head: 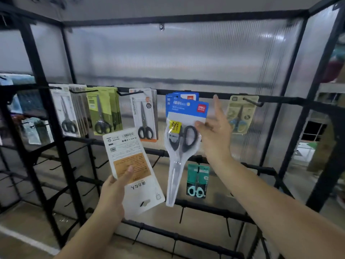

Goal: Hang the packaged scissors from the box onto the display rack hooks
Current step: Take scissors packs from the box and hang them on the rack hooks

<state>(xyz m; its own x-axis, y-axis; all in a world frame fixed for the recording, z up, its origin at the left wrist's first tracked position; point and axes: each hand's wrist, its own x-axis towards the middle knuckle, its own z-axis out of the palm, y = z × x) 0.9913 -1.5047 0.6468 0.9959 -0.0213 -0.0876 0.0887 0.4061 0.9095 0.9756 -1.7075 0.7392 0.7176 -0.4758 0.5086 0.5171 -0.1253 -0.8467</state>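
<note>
My right hand (214, 131) pinches the edge of a blue-carded scissors pack (183, 135) with black handles, holding it up against other blue packs (184, 97) on a top-row hook; its index finger points upward. My left hand (115, 187) grips a white scissors pack (130, 169) upside down, printed back toward me, below and left of the blue one. The black display rack's top rail (280, 99) runs across the middle of the view.
White packs (65, 111), green packs (104, 111), an orange-trimmed pack (145, 114) and a beige pack (240, 113) hang on the top row. A teal pack (197, 181) hangs on the second row. Lower rails carry bare hooks (182, 214). A black upright post (46, 113) stands at left.
</note>
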